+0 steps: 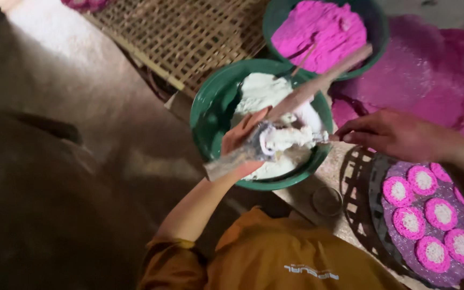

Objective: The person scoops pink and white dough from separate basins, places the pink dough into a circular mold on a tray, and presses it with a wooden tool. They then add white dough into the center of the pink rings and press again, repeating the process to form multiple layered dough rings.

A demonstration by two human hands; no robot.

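Note:
My left hand (pixel 238 140) is closed around a grey tube-shaped tool (pixel 226 164) smeared with white dough, held over the green bowl (pixel 210 107) of white dough (pixel 261 91). My right hand (pixel 398 134) reaches in from the right, its fingertips pinching at the tool's far end near the bowl's rim. A long wooden rod (pixel 323 78) slants from my left hand up across both bowls.
A second green bowl (pixel 374 21) of pink dough (pixel 320 29) stands behind. A dark round tray (pixel 374 215) at the right carries several pink discs (pixel 398 190) with white centres. A woven bamboo mat (pixel 189 32) lies at the back, and a small round lid (pixel 327 200) near the tray.

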